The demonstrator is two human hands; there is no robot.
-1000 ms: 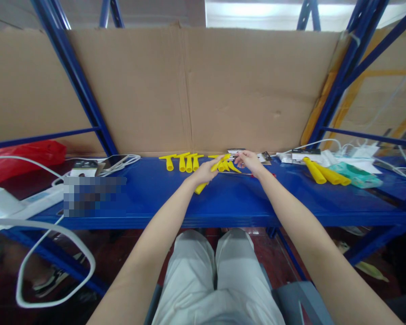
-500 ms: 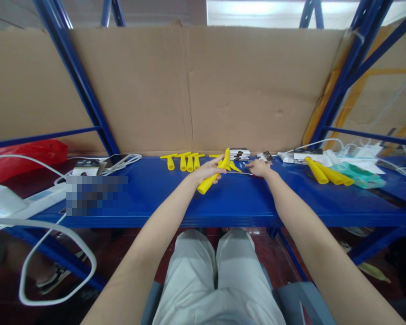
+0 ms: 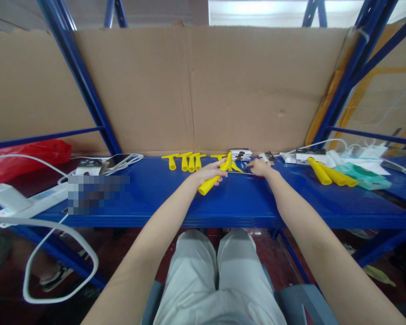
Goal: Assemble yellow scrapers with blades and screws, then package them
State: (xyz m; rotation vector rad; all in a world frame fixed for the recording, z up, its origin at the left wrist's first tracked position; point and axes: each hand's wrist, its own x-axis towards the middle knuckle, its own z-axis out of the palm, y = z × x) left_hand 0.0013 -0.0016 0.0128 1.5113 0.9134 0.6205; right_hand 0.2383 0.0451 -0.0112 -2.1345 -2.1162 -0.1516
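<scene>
Our right hand (image 3: 261,168) has moved rightward from the white stack (image 3: 241,155), grip unclear, while our left hand (image 3: 210,172) clamps a yellow tool (image 3: 208,185) above the blue shelf (image 3: 238,203), similar pieces (image 3: 191,164) lined up leftward, work seemingly partway.

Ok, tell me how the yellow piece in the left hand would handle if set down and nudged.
The yellow piece is probably stiff: its handle juts from the left hand without sagging. Being round, that handle might start to roll on the flat blue shelf, but the crosspiece at the far end would likely stop it.
</scene>
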